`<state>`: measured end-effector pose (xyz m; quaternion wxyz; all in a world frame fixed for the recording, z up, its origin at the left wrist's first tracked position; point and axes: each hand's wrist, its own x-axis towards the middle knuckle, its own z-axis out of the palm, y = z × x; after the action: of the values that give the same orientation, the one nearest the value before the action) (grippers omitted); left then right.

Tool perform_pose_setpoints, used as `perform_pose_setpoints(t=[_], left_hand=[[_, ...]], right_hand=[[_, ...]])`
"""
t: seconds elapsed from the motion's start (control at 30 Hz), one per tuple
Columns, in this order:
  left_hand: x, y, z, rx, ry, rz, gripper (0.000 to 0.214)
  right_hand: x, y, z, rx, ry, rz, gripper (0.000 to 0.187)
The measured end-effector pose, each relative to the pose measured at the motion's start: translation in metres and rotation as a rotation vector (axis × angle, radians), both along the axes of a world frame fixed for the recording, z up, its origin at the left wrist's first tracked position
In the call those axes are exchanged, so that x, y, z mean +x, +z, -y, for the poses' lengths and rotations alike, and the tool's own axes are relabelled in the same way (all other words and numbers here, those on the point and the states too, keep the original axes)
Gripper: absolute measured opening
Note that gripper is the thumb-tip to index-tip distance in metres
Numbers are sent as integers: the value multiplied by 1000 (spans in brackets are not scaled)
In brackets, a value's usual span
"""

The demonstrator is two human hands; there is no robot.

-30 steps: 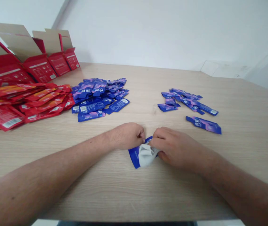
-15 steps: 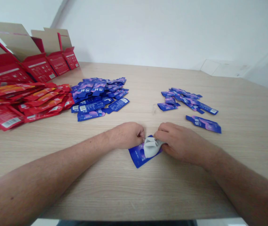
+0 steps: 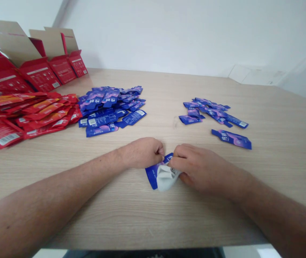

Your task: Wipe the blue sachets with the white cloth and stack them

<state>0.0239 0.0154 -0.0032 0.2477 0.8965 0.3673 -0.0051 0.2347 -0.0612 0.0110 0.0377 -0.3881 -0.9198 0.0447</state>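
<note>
A blue and purple sachet (image 3: 151, 175) lies flat on the table in front of me. My left hand (image 3: 149, 152) is closed at its upper left edge, thumb and fingers pinched against it. My right hand (image 3: 195, 166) grips a crumpled light grey cloth (image 3: 166, 178) that rests on the sachet and covers its lower right part. Beyond my left hand is a pile of blue sachets (image 3: 107, 116). Past my right hand lies a single blue sachet (image 3: 233, 139), with a smaller group of blue sachets (image 3: 209, 111) behind it.
Red packets (image 3: 32, 116) are heaped on the far left. Behind them stand several red cardboard boxes (image 3: 42, 77) with raised flaps. A white wall (image 3: 169, 36) rises behind the wooden table (image 3: 115, 222), and a white panel (image 3: 256, 76) is at the back right.
My right hand has drawn the cloth down toward me over the sachet, baring more of its upper edge. My left hand stays at the sachet's edge. The view has shifted slightly.
</note>
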Motion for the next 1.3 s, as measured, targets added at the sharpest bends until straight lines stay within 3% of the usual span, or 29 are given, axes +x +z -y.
perform_pose_setpoints(t=[0.13, 0.3, 0.47, 0.6, 0.73, 0.9, 1.07, 1.3], left_hand=[[0, -1, -1, -22, -8, 1, 20], [1, -1, -2, -11, -17, 3, 21], [1, 0, -2, -14, 5, -2, 19], [0, 2, -3, -21, -14, -3, 15], [0, 0, -5, -27, -39, 16, 17], [0, -2, -5, -20, -25, 19, 17], [1, 1, -5, -22, -43, 16, 18], [1, -1, -6, -25, -17, 3, 16]], right_hand=[[2, -1, -1, 41, -76, 18, 15], [3, -1, -2, 41, 20, -18, 15], [7, 0, -8, 51, -69, 22, 18], [-13, -5, 2, 128, 6, -33, 15], [-18, -6, 5, 104, 87, -47, 16], [-9, -4, 1, 81, -3, -52, 19], [-23, -5, 11, 132, 127, -72, 24], [-23, -6, 11, 127, 51, -91, 22]])
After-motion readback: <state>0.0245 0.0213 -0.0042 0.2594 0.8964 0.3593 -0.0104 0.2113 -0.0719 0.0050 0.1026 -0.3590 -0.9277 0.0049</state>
